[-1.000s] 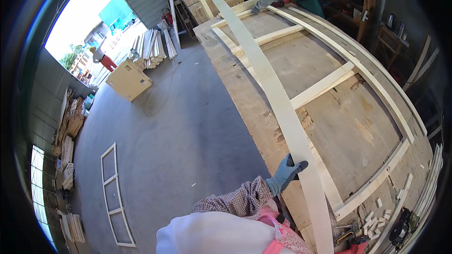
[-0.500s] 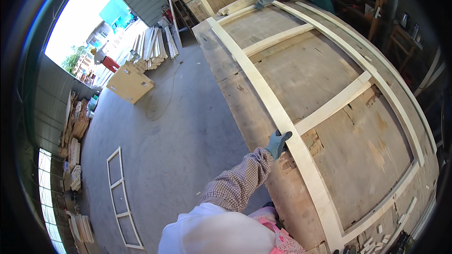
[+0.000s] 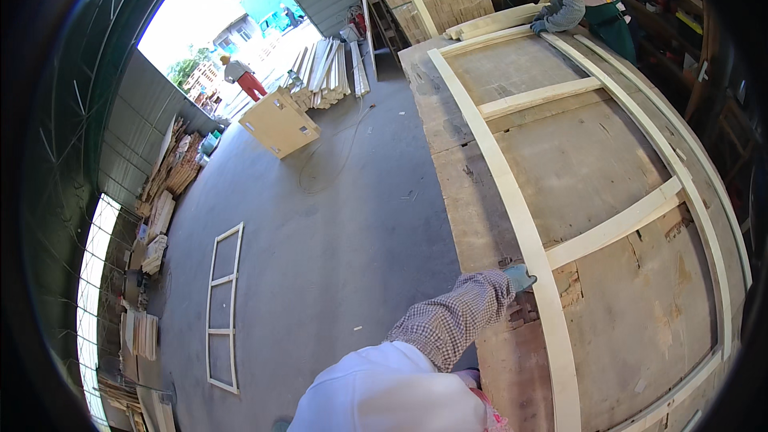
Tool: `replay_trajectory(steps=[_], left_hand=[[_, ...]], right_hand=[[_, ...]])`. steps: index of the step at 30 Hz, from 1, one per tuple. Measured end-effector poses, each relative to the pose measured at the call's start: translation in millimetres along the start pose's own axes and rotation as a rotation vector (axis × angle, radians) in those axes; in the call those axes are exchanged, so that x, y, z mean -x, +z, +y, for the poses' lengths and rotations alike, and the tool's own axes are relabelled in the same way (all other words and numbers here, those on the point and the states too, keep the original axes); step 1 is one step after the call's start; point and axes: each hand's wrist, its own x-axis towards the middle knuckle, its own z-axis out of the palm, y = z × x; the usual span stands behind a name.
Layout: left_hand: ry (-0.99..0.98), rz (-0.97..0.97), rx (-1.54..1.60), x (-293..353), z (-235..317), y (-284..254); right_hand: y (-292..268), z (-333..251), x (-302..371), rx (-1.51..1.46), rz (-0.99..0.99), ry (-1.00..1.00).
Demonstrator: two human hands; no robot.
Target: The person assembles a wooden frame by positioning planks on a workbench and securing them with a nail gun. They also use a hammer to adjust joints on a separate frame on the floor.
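Reaching over the workbench [image 3: 478, 210], the blue-gloved left hand [image 3: 520, 277] touches the long pale wooden rail [image 3: 552, 312] of a ladder-like frame [image 3: 645, 118] lying there; whether it grips, I cannot tell. Past two crossbars [image 3: 616, 224], a co-worker's gloved hand [image 3: 538, 26] rests at the frame's far end.

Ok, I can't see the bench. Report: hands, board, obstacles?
Left hand at edge of long board, grip unclear; right out of view. Board lies along left side of wooden frame. Possible obstacle: co-worker's gloved hands at far end.
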Motion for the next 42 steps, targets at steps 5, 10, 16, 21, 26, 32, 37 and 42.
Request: replay_trajectory(steps=[5,10,16,21,26,32,37,42], left_hand=[[0.191,0.199,-0.196,49,43,5],[0.614,-0.044,-0.077,116,34,67],[1.209,-0.147,-0.552,182,124,182],[1.373,-0.218,-0.741,198,154,265],[1.362,-0.245,-0.905,199,181,331],[1.250,-0.298,-0.910,192,183,372],[1.339,-0.222,-0.836,176,175,387],[1.357,-0.237,-0.826,173,169,391]], right_hand=[[16,22,-40,-0.209,-0.047,-0.113],[53,1,-35,-0.167,0.077,-0.224],[17,4,25,-0.216,0.423,-0.156],[2,68,58,-0.481,0.311,-0.002],[20,75,68,-0.472,0.166,0.042],[59,59,36,-1.010,-0.021,0.292],[64,35,19,-1.227,0.019,0.354],[63,30,18,-1.259,0.076,0.374]])
